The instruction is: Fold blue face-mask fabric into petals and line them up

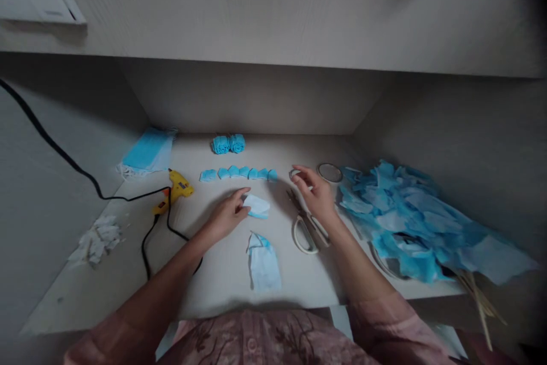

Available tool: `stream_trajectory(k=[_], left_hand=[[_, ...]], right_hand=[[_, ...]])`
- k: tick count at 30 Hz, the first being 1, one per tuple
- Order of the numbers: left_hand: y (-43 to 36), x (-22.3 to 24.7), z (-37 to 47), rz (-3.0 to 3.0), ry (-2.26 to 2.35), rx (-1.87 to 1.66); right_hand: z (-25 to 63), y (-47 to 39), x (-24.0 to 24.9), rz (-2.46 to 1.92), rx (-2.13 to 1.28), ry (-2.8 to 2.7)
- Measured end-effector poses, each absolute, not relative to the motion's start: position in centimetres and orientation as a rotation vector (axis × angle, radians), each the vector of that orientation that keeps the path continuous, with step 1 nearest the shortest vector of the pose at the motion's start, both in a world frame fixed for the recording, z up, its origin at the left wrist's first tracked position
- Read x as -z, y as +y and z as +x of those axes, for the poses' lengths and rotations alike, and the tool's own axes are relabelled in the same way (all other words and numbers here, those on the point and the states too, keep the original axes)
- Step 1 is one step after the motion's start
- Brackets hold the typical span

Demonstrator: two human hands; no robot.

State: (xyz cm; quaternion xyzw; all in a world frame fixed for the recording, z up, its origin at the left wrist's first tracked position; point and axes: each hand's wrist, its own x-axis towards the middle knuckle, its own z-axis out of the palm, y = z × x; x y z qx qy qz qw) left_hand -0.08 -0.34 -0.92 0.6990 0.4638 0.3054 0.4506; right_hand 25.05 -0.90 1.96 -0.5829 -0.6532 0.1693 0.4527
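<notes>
My left hand [228,214] pinches the left edge of a small white and blue piece of mask fabric [257,206] over the middle of the table. My right hand [315,191] is raised beside it, thumb and index finger curved with a gap between them; its fingertips are near a small ring on the table. Below that hand lie scissors with pale handles [305,235]. A larger piece of mask fabric [265,265] lies nearer my body. Behind my left hand, small folded blue pieces [244,172] form a row, with two blue rolled bundles [228,143] farther back.
A yellow glue gun [180,185] with a black cord lies left, near stacked masks [147,150] and a pile of white scraps [100,238]. At right are a ring [330,172], a heap of blue fabric [405,220] and thin sticks [478,302]. A shelf edge [273,63] overhangs the back.
</notes>
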Motion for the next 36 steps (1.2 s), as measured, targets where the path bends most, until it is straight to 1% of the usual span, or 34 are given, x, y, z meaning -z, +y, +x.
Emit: stream_trajectory(k=[2,5,8,11,14,16,18,21,24,27,30,32,36], left_hand=[[-0.4,0.8,-0.3,1.987,1.270,-0.751],[-0.6,0.3,-0.3,2.240,1.352,-0.917],[-0.7,-0.2,-0.2,2.293,1.339,-1.082],[-0.8,-0.5,-0.1,2.227,1.318,-1.156],[-0.9,-0.8,-0.1,2.098,1.251,-1.221],[-1.0,-1.2,-0.1,1.951,1.151,-1.251],[-1.2,-1.7,-0.2,1.779,1.033,-1.239],[-1.6,-2.5,-0.3,1.609,0.878,-1.153],[-2.0,-3.0,-0.5,1.532,0.756,-1.024],[-2.3,-3.0,-0.5,1.427,0.651,-0.845],[-2.2,-2.5,-0.4,1.343,0.584,-0.805],[-2.0,-2.2,-0.4,1.322,0.566,-0.860],[-1.5,-1.8,-0.4,1.242,0.607,-1.019]], right_hand=[[27.1,-0.4,-2.4,-1.599,-0.243,-1.707],[29.0,0.2,-1.9,-1.784,-0.064,-1.964],[29.5,0.7,-1.0,-1.827,-0.056,-2.065],[29.1,0.6,-1.4,-1.782,-0.099,-2.074],[28.2,-0.4,-3.2,-1.618,-0.308,-2.112],[27.3,-1.5,-4.4,-1.310,-0.821,-1.991],[26.3,-2.5,-5.0,-1.139,-1.117,-1.876],[25.1,-3.2,-5.0,-1.036,-1.305,-1.806],[24.4,-3.2,-4.7,-1.013,-1.357,-1.798],[24.0,-3.1,-4.7,-1.030,-1.311,-1.805],[24.1,-3.3,-4.9,-1.106,-1.140,-1.836],[24.6,-3.7,-4.8,-1.220,-0.922,-1.885],[26.4,-5.5,-4.3,-1.588,-0.304,-2.076]])
